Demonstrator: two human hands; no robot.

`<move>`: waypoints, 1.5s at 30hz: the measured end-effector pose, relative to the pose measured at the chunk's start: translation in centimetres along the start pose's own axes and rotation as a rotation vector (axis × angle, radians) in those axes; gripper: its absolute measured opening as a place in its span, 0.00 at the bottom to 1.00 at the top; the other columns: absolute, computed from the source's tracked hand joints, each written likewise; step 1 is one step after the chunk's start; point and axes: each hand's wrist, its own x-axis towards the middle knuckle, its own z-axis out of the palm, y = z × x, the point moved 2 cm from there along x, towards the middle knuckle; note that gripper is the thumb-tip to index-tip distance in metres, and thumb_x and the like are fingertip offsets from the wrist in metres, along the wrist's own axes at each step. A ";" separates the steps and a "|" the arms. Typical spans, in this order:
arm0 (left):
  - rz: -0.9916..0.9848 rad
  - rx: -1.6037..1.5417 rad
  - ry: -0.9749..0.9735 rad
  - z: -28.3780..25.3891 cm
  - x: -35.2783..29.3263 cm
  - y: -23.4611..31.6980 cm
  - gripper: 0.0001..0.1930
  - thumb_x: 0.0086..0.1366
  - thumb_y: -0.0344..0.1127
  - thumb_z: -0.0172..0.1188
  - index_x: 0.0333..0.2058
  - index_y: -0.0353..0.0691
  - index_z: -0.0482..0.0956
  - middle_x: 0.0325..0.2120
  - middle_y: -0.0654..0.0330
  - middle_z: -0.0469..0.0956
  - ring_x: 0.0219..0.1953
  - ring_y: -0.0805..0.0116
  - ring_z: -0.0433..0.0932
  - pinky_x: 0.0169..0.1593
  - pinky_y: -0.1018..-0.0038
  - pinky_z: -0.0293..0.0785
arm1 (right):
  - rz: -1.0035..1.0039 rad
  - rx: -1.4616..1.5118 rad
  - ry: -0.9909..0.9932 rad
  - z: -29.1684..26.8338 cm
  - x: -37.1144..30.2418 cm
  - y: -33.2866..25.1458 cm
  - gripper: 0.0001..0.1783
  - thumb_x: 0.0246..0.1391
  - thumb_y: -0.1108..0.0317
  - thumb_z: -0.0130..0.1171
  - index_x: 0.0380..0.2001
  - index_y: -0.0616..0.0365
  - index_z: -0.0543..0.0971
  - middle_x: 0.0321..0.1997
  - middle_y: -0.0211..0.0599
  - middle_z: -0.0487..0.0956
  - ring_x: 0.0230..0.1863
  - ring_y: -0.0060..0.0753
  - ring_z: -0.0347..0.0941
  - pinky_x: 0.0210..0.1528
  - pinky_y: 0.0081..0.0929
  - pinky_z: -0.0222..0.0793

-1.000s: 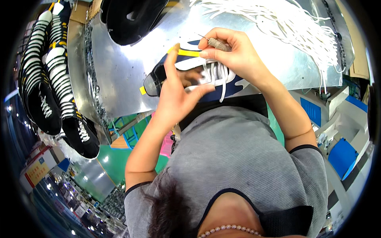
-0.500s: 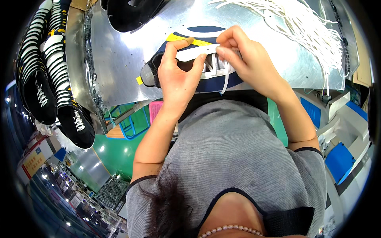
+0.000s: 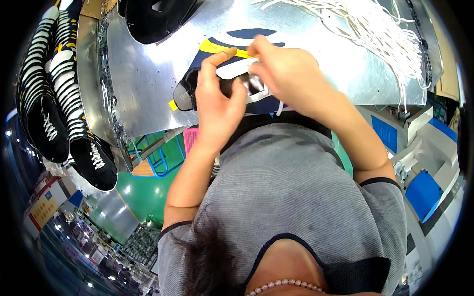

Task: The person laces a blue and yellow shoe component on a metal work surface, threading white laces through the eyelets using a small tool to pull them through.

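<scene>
A navy shoe upper [image 3: 196, 63] with a yellow band and white stripes lies on the metal table, heel toward the left. My left hand [image 3: 216, 106] holds it at the opening, index finger on the outer side and thumb against the inside. Between them shows the white eyelet strip [image 3: 233, 69]. Over the lacing area bends my right hand [image 3: 294, 76], thumb and fingers closed at the end of that strip. Motion blur and the hand itself hide what they pinch. A loose white lace end [image 3: 280, 108] hangs over the near side.
A pile of white shoelaces [image 3: 375, 42] covers the table's far right. One black shoe upper [image 3: 155, 22] lies at the far left. Two long stacks of nested black-and-white uppers [image 3: 71, 93] stand beyond the table's left edge [image 3: 116, 98].
My right hand has moved left and turned over the lacing, covering more of it. My left hand keeps its hold on the upper. Less of the loose lace end shows.
</scene>
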 end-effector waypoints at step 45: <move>0.312 0.738 -0.341 0.7 2.9 3.6 0.21 0.58 0.44 0.68 0.45 0.35 0.80 0.35 0.50 0.83 0.36 0.54 0.83 0.39 0.63 0.77 | -0.155 0.321 0.345 -0.8 -0.4 5.4 0.13 0.50 0.72 0.63 0.42 0.53 0.80 0.39 0.36 0.82 0.36 0.43 0.80 0.37 0.34 0.75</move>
